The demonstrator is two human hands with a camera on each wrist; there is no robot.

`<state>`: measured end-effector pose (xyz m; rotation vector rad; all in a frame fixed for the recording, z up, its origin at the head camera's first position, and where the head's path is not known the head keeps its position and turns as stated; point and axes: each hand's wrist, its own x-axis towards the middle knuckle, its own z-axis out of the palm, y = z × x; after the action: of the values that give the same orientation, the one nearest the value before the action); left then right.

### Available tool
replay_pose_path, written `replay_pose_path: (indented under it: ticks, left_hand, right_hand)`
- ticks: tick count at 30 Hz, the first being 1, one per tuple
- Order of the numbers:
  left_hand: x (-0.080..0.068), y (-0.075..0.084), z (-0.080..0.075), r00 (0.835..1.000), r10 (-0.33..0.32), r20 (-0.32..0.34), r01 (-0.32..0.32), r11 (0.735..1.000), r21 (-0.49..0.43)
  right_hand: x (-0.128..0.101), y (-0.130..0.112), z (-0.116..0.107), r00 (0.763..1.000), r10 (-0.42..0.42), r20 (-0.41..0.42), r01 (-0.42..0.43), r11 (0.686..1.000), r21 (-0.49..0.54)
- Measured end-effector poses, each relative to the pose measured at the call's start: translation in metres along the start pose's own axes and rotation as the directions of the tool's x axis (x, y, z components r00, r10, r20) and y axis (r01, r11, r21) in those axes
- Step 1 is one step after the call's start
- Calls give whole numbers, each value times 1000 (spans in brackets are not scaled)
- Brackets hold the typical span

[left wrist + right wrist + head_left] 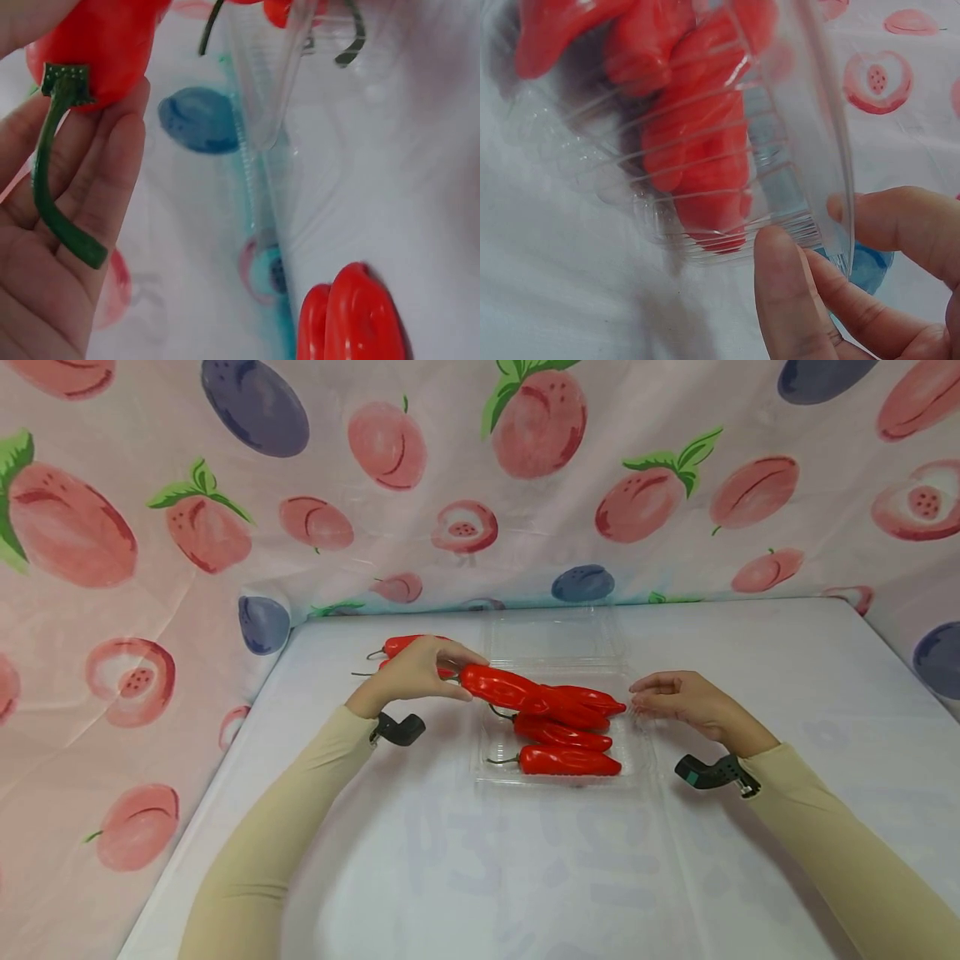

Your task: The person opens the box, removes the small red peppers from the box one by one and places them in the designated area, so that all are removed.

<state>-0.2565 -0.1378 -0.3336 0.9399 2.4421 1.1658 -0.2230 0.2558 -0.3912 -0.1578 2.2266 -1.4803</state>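
Observation:
My left hand (pixel 420 672) holds a glossy red chili pepper (pixel 497 687) near its stem end, between thumb and fingers. In the left wrist view its bent green stem (pixel 52 176) hangs over the palm. The pepper slants above a clear plastic clamshell box (pixel 495 756), its far end over other peppers. Several red peppers lie in the box, among them a front one (pixel 570 761) pointing right. At the box's right side, my right hand (pixel 686 702) pinches the clear rim (pixel 840 202) between thumb and fingers.
The box's clear lid (pixel 555 635) lies folded back behind it. Left of the box, partly behind my left hand, two more red peppers (pixel 397 645) rest on the white table (pixel 420 860). A fruit-print cloth (pixel 390 527) rises at the back and left.

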Motion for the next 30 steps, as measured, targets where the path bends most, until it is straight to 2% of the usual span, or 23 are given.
replay_pose_path:
  ticks: [4, 9, 13, 18, 25, 30]
  left_hand:
    - [-6, 0, -6, 999, -30, -29, 29, 998, -52]
    - [-15, -1, -14, 994, -55, -94, 49, 997, -59]
    - [-22, -5, -19, 988, -52, -142, 43, 997, -70]
    - [-30, -12, -25, 985, -34, -170, 18, 995, -94]
    - [-44, -20, -35, 963, -92, -253, 67, 992, -107]
    - [-52, -23, -43, 952, -89, -293, 65, 994, -90]
  right_hand:
    - [0, 0, 0, 1000, 4, -1, -4, 1000, 3]
    - [0, 0, 0, 1000, 5, -2, -5, 1000, 10]
    - [0, 0, 1, 1000, 8, -5, -8, 1000, 10]
    - [0, 0, 1, 1000, 6, -4, -6, 1000, -1]
    - [-1, -2, 1, 1000, 3, -4, -3, 1000, -11]
    - [-2, -2, 1, 1000, 7, -4, -7, 1000, -20]
